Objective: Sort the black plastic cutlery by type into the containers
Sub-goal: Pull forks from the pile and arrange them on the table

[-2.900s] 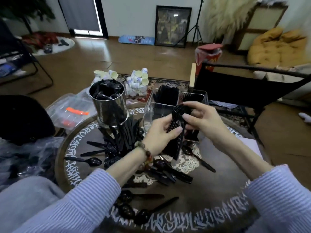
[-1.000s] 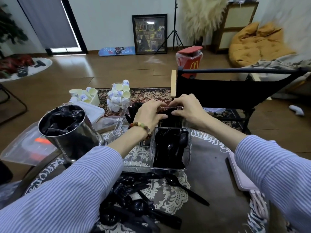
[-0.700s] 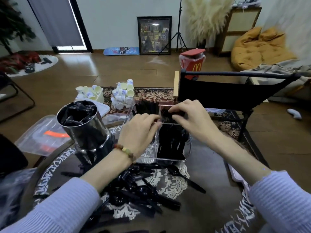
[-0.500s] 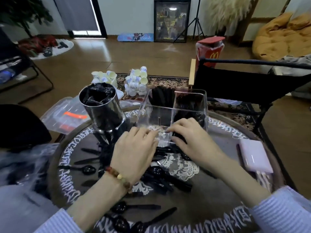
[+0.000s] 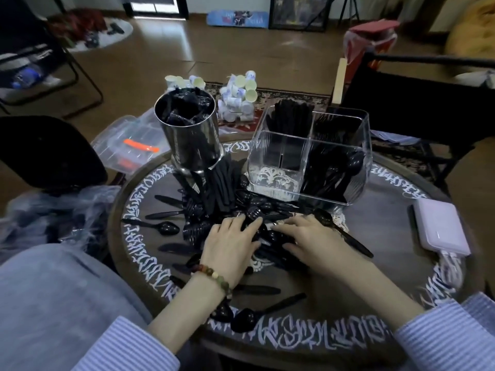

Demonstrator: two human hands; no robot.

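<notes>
Cutlery pile (image 5: 241, 210): we see loose black spoons, forks and knives heaped at the middle of the round surface (image 5: 375, 263), just in front of the containers; stray spoons lie nearer us.
Clear container (image 5: 310, 156): four compartments; the near-right one holds spoons, the two far ones hold dark cutlery, the near-left one looks bare.
Steel canister (image 5: 190, 135): upright to the left of the clear container, filled with black pieces we cannot tell apart.
Left hand (image 5: 230, 245): lies palm-down on the pile, fingers (image 5: 251, 223) extended and slightly spread, pressing on cutlery rather than wrapped round any piece.
Right hand (image 5: 308, 242): beside the left one, also flat on the pile, fingers stretched toward the middle; whether anything is pinched beneath we cannot tell.
Step, as we judge it: gathering the next batch of one type.
Risk: the pieces are all black and tangled, so we could scoop up a fork among the spoons and drop it in the wrong compartment.
Risk: raking the heap could nudge outlying spoons off the edge.
Around: a pale flat case (image 5: 439, 226) lies on the right.
</notes>
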